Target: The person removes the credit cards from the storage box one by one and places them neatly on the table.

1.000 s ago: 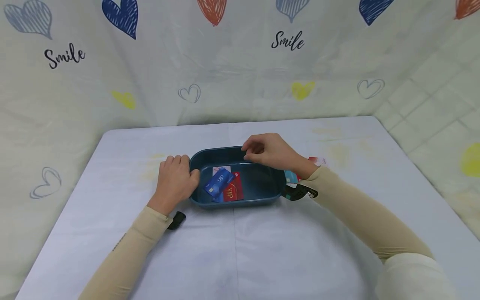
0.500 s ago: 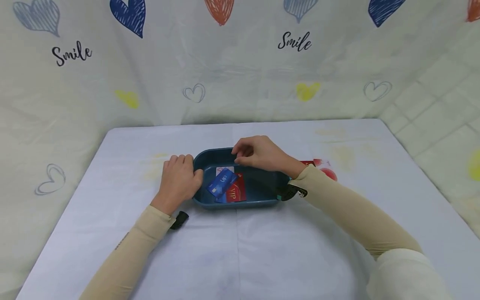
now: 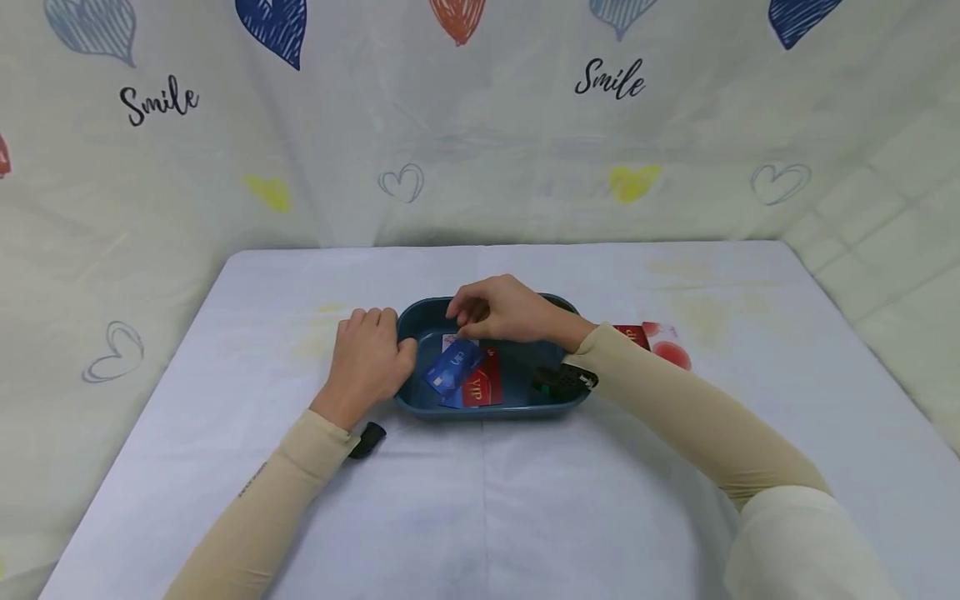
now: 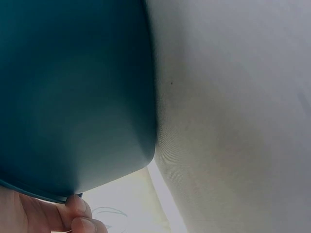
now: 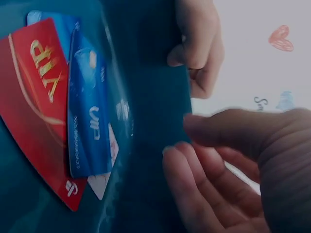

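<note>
A dark teal plastic basin [image 3: 517, 412] stands on the table. My left hand [image 3: 367, 362] grips its left rim; the left wrist view shows the fingertips [image 4: 77, 206] hooked over the edge. My right hand [image 3: 510, 310] hovers over the basin, fingers loosely bent, thumb apart from them, nothing held. Below and left of it, a blue VIP card [image 3: 454, 367] lies across a red VIP card [image 3: 486, 385] on the basin floor. In the right wrist view, a second blue card [image 5: 51, 24] and a white patterned card [image 5: 99, 186] show partly from under these.
Right of the basin, a red card [image 3: 632, 335] and a white-pink card [image 3: 670, 343] lie on the white-covered table [image 3: 480, 517], partly behind the right sleeve [image 3: 690, 408]. A hanging cloth with hearts [image 3: 495, 133] stands behind the table.
My right hand has moved left across the basin toward the cards inside. More of the cards on the table at right shows. My left hand keeps its hold on the rim.
</note>
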The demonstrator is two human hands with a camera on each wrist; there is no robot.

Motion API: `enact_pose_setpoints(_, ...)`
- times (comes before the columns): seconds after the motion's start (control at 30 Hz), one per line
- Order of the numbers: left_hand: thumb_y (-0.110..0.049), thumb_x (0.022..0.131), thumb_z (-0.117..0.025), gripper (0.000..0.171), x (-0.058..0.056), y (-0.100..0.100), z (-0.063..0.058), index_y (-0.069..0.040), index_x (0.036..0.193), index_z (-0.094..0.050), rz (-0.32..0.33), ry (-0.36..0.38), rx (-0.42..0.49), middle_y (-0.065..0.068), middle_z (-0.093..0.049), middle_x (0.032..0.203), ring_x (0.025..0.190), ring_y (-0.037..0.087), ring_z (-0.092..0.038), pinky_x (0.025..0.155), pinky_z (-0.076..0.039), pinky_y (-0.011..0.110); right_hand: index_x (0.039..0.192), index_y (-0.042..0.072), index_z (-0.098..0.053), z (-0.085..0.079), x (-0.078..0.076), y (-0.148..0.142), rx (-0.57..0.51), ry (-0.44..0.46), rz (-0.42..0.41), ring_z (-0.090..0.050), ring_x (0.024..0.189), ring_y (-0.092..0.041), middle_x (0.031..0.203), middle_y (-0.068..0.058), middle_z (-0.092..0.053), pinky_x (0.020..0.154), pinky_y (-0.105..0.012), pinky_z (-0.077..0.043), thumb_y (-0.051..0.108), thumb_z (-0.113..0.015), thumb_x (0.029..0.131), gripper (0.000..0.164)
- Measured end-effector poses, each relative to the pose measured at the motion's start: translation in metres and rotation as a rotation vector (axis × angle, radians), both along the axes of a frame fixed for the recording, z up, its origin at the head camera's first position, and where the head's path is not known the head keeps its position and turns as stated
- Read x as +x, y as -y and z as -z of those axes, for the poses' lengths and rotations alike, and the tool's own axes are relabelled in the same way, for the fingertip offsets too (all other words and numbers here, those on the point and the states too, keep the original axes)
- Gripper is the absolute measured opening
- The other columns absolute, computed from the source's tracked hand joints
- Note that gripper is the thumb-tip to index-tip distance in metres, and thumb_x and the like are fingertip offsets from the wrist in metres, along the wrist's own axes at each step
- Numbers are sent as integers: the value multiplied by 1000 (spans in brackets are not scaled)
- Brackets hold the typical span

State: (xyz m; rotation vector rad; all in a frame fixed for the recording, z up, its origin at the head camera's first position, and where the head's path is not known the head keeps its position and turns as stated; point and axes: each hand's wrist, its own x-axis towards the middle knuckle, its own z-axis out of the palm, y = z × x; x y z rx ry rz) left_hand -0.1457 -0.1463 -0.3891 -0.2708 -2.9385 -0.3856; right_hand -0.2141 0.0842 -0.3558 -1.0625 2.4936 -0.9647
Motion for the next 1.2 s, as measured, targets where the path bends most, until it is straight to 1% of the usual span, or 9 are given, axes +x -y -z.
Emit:
enact_pose_setpoints(0.2, -30, 90, -46, 30, 0, 0, 1, -2, 95, -55, 0, -3, 5, 14, -57, 90, 90, 32, -48, 83, -38, 47, 115, 7, -67, 3, -1, 6, 28, 69, -69, -69, 92, -12, 105, -9, -72, 84, -26, -57, 13, -72, 85, 32)
enact_pose_setpoints(0.3, -31, 90, -46, 31, 0, -1, 1, -2, 95, -55, 2, -3, 1, 14, -57, 90, 90, 32, -48, 82, -38, 46, 117, 7, -66, 5, -1, 7, 28, 94, -112, -69, 98, -15, 110, -11, -71, 88, -28, -56, 10, -72, 85, 33)
enact_pose_setpoints(0.47, -31, 90, -45, 31, -1, -2, 1, -2, 95, -55, 0, -7, 3, 14, -58, 90, 89, 32, -48, 81, -38, 46, 121, 7, -63, 10, 0, 8, 55, 90, -184, -67, 104, -21, 115, -10, -68, 91, -30, -55, 9, -72, 84, 38)
enact_pose_setpoints(0.63, -30, 90, -44, 30, 0, -1, 1, -2, 92, -55, 5, -20, 14, 13, -57, 87, 86, 31, -47, 79, -38, 44, 123, 8, -62, 15, -1, 9, 74, 78, -209, -67, 108, -20, 120, -9, -66, 94, -31, -54, 9, -73, 83, 42)
enact_pose_setpoints(0.87, -30, 90, -44, 29, 0, -1, 1, -3, 90, -54, 7, -23, 22, 13, -56, 85, 85, 31, -47, 78, -37, 44, 124, 12, -61, 21, -2, 11, 121, 40, -223, -64, 116, -16, 124, 0, -63, 100, -31, -51, 12, -75, 82, 44)
enact_pose_setpoints(1.03, -29, 90, -43, 29, 0, -1, 1, -3, 91, -54, 6, -16, 17, 13, -56, 86, 85, 31, -46, 78, -37, 44, 125, 15, -61, 24, -3, 12, 123, 24, -232, -63, 116, -15, 124, 1, -61, 102, -31, -50, 13, -76, 81, 46)
enact_pose_setpoints(1.2, -30, 91, -43, 30, 0, -2, -1, -2, 93, -54, 4, -5, 10, 13, -55, 86, 86, 31, -46, 79, -38, 45, 126, 16, -60, 26, -4, 12, 127, 35, -257, -60, 117, -13, 126, 2, -59, 104, -31, -48, 12, -76, 81, 48)
